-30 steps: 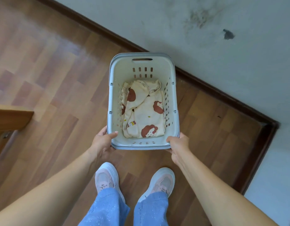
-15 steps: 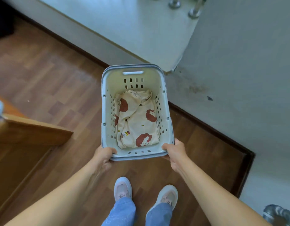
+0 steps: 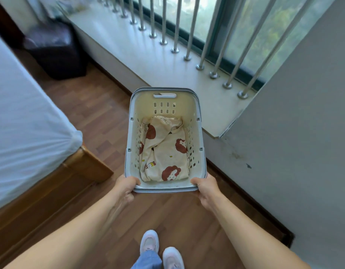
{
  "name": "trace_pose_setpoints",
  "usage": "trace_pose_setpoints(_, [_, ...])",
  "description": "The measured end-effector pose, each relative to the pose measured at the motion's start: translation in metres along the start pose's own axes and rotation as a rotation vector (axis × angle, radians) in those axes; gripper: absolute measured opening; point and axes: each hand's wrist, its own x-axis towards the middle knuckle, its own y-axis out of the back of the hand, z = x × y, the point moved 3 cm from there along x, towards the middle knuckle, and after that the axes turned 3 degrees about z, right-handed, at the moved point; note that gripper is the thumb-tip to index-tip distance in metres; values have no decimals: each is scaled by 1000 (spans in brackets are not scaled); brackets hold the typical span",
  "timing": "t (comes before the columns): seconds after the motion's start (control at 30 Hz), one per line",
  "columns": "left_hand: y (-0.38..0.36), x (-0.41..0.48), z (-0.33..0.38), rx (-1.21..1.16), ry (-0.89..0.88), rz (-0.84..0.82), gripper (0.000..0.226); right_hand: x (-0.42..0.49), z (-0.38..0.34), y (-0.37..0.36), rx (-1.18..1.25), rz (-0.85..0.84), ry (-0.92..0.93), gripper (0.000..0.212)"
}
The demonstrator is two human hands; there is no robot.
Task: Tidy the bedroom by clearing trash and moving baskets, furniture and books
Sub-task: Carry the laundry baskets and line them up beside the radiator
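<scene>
A pale grey plastic laundry basket [image 3: 199,133] with slotted walls is held in the air in front of me, over the wooden floor. A cream garment [image 3: 165,152] printed with reddish-brown cartoon heads lies folded in its bottom. My left hand [image 3: 126,188] grips the near left corner of the rim, thumb over the edge. At the near right corner, my right hand [image 3: 205,188] grips the rim the same way. The basket's far end, with its handle slot, points toward the window sill.
A bed [image 3: 22,117] with a white sheet and wooden frame fills the left. A dark cube stool [image 3: 55,47] stands at the back left. The stone window sill [image 3: 167,63] with metal bars runs across the back, and a grey wall [image 3: 294,142] stands on the right.
The basket has risen and been carried forward in both hands. The view has tilted up, bringing the bed, the stool and the barred window into sight.
</scene>
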Motion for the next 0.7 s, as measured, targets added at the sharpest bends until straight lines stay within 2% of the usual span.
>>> trace_pose_setpoints(0.1, [18, -23, 15, -46, -31, 4, 57, -25, -20, -10, -24, -37, 51, 43])
trace_pose_setpoints(0.37, [77, -90, 34, -142, -72, 136, 50, -94, -53, -39, -117, -152, 147, 42])
trace_pose_setpoints(0.7, [150, -174, 47, -370, -138, 197, 50, -173, -82, -89, -253, -318, 277, 37])
